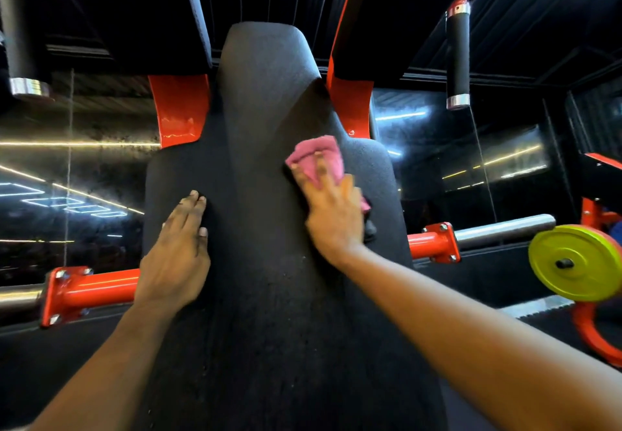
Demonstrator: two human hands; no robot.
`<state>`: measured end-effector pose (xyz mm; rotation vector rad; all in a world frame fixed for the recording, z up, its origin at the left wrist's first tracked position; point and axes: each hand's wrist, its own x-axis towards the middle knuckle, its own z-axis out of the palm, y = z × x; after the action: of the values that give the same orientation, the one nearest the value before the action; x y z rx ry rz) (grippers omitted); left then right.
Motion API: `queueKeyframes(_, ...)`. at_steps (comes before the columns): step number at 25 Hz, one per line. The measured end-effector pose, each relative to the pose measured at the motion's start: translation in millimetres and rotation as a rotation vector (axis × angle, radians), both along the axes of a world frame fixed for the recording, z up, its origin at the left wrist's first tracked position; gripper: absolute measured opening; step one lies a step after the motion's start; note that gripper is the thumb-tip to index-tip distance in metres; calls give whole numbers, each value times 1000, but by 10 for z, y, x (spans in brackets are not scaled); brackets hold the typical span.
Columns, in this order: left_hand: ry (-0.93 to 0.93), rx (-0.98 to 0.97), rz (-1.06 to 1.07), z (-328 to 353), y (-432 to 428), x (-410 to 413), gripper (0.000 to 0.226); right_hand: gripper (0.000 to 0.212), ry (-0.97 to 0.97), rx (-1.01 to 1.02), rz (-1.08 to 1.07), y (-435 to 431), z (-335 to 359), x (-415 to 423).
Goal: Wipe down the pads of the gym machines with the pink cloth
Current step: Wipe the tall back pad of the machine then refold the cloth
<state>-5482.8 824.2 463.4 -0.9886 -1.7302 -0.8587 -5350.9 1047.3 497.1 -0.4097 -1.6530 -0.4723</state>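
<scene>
My right hand (333,218) lies flat on the pink cloth (323,151), its fingers (321,170) straight and spread, pressing it against the right side of the black pad (269,70), about halfway up. A corner of the cloth sticks out under my palm. My left hand (176,259) rests open on the pad's left side, fingers together, holding nothing. A red frame (180,107) stands behind the pad, and a yellow-green weight plate (572,282) sits off to the right.
</scene>
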Motion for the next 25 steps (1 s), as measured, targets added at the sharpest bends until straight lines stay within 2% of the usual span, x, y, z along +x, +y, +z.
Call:
queueKeyframes(4, 2, 20, 114, -122, 78, 126, 58, 83, 103, -177, -37, 656, -405, 483)
queueKeyframes(7, -78, 8, 163, -215, 38, 195, 58, 86, 213, -387, 58, 666, -806, 559)
queueKeyframes(10, -118, -50, 95, -216, -83, 168, 56, 84, 346, -507, 86, 422, -867, 387)
queueKeyframes(12, -119, -79, 39, -209, -169, 127, 55, 84, 313, -411, 120, 171, -908, 243)
queueKeyframes(17, -149, -80, -23, -226, -231, 101, 55, 79, -174, 223, 111, 13, -1417, 175)
queueKeyframes(19, -144, -73, -17, -232, -225, 100, 55, 84, -256, 317, 67, 304, -1241, 371)
queueKeyframes(20, -142, -73, -16, -242, -220, 98, 55, 87, -214, 263, 35, 488, -1081, 476)
queueKeyframes(23, -128, -71, -16, -279, -231, 95, 56, 90, 111, -223, 57, 884, -651, 757)
queueKeyframes(24, -124, -69, -15, -285, -227, 99, 56, 88, 187, -329, 107, 876, -624, 757)
queueKeyframes(25, -124, -65, -17, -290, -218, 105, 57, 86, 226, -340, 148, 783, -663, 691)
